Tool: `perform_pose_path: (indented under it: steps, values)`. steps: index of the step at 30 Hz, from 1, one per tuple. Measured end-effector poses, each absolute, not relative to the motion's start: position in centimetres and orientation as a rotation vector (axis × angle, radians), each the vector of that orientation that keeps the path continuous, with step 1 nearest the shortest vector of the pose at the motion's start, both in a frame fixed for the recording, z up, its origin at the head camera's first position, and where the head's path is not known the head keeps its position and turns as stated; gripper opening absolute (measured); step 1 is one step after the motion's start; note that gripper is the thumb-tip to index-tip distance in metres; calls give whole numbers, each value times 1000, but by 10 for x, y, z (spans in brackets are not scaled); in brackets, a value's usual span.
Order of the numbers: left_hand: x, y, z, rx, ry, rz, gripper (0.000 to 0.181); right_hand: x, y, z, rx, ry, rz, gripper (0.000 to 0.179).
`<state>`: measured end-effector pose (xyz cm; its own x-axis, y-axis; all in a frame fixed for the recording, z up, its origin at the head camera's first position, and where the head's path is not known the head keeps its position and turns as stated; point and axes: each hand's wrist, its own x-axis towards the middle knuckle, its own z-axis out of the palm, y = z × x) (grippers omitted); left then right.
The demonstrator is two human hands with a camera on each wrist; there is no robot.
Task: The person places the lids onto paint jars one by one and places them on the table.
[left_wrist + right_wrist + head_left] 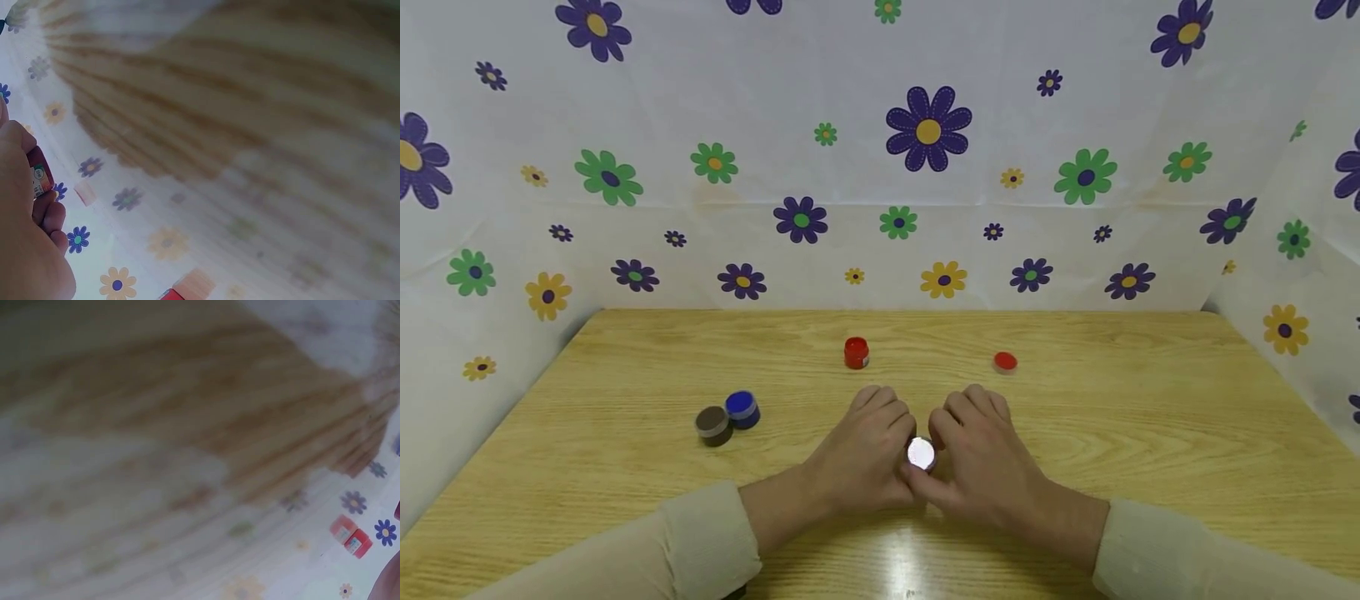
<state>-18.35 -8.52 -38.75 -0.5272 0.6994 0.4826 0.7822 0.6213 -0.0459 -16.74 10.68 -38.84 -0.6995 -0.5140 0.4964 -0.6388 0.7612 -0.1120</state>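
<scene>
Both hands meet round a small paint jar (921, 454), whose top glares white in the head view. My left hand (872, 454) grips it from the left with curled fingers. From the other side my right hand (985, 458) holds it, thumb at the near rim and index finger at the far right. In the left wrist view the jar (40, 175) shows a dark red side and a printed label between the left fingers. Beyond the hands stands an uncapped red paint jar (856, 353); its red lid (1005, 362) lies to the right.
To the left, a brown paint jar (713, 426) and a blue paint jar (742, 409) stand side by side, both lidded. A flowered cloth (850, 167) hangs behind the wooden table (1112, 400) and along its sides. A dark object (736, 592) peeks out below the left sleeve.
</scene>
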Motion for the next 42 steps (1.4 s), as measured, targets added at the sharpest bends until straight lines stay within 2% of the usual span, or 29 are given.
perform_pose_path:
  steps: [4, 14, 42]
  values:
    - [-184, -86, -387, -1157, -2414, -256, 34, -168, 107, -388, 867, -2530, 394, 37]
    - [-184, -86, -386, -1166, -2391, -265, 45, -168, 107, -390, 925, -2468, 421, 26]
    - [-183, -86, -387, -1189, -2433, -264, 38, -168, 106, -388, 892, -2518, 377, 28]
